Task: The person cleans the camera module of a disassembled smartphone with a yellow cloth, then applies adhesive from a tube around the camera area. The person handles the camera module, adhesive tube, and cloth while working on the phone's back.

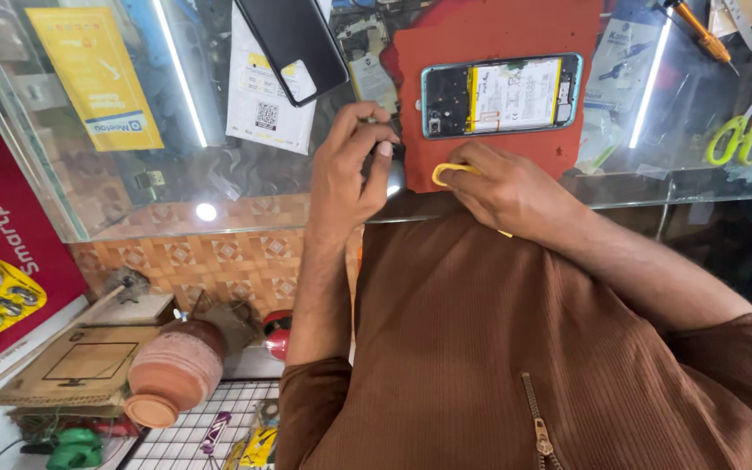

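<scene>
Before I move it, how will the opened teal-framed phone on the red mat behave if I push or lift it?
The opened teal-framed phone lies flat, so it probably won't roll or tip. The red mat under it looks grippy, so a push may drag rather than slide. With its back off and its battery and boards exposed, it is likely fragile: lift by the frame edges.

Opened phone (501, 96) on a mat (498, 35) on the glass worktop (245, 174), back cover (293, 39) left of it, scissors (741, 135) far right, screwdriver (698, 30) behind them

I count green-handled scissors (739, 137) far right of my fingers, orange screwdriver (698, 30) above them, clay pot (173, 370) below left.
</scene>
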A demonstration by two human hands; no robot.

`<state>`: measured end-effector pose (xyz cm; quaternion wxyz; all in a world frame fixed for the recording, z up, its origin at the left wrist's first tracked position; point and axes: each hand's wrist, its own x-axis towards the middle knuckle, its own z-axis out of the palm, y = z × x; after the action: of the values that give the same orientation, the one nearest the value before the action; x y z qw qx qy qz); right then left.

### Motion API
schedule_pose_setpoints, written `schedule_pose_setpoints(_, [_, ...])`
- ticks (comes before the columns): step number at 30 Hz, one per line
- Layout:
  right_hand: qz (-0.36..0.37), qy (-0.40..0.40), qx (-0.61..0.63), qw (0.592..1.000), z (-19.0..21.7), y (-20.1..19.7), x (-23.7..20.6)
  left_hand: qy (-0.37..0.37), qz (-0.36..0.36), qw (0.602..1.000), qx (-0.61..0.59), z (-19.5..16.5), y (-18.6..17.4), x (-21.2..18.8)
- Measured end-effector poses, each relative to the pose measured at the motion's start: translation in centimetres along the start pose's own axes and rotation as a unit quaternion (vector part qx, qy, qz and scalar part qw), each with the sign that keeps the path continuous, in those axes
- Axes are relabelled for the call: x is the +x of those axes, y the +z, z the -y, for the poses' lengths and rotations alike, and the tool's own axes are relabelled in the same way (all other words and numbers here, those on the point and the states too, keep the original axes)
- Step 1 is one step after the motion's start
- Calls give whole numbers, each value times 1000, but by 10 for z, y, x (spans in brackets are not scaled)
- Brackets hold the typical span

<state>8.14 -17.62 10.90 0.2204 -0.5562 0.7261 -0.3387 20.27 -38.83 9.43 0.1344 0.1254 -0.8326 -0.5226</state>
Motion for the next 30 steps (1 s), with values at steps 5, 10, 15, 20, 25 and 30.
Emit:
schedule_pose_setpoints(5, [-70,30,-50,996,-5,0,-2,55,-36,995,82,-3,10,5])
schedule_pose_setpoints(10, [-116,82,-77,987,-7,-2,-3,97,-33,990,97,-5,5,6])
schedule_pose_setpoints(15, [-101,36,-127,986,-5,1,4,121,5,989,90,-2,0,9])
schedule_pose_setpoints(20, [-57,7,-171,984,-1,5,20,138,24,985,102,-2,-2,10])
schedule_pose_setpoints(25, [-37,-11,-220,975,-4,8,30,135,33,985,104,0,-3,10])
schedule_pose_setpoints(30, [-33,-41,-218,975,-12,6,28,134,30,985,104,1,-1,11])
